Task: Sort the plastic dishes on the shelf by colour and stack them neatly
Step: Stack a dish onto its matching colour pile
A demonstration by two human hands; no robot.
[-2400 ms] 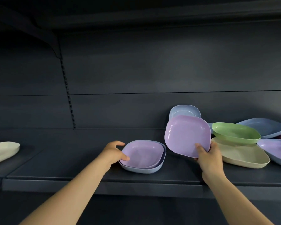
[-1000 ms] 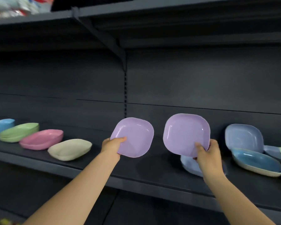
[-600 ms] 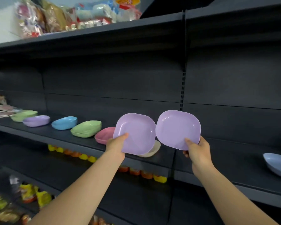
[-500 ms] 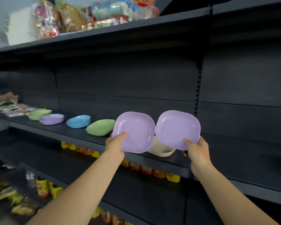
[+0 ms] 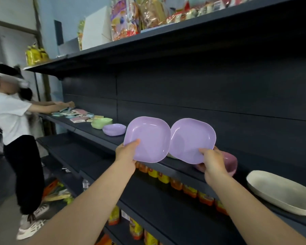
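Meanwhile, both hands kept their dishes through the walk leftward along the shelf (image 5: 99,137). All places below are given from the purple stack (image 5: 114,129) resting on that shelf.

Nearest, right of the stack and forward of it, off the shelf: left hand (image 5: 127,152), thumb on the inner face of the left purple dish (image 5: 148,138) at its lower rim, fingers hidden behind; a pinch on the rim. Beside it, further right of the stack: right hand (image 5: 212,160) pinching the right purple dish (image 5: 192,139) the same way, thumb in front, fingers behind. Both dishes tilted up, hollow faces to the camera, rims touching or just overlapping; could not tell which.

Change over the last seconds: the mixed heap these two were lifted from had dropped out of view to the right, and the sorted row had come into view. The purple stack, absent from view a second earlier, now sat just left of and beyond the left dish.

On the shelf right of the stack: a pink dish (image 5: 229,160) partly behind the right hand, then a cream dish (image 5: 277,191) well apart. Just beyond the stack, a green dish (image 5: 101,122). Far beyond it, another person (image 5: 9,119) working at flat packets (image 5: 79,116).

Judgement: carry nearly done; both dishes should nest onto the purple stack, one at a time.
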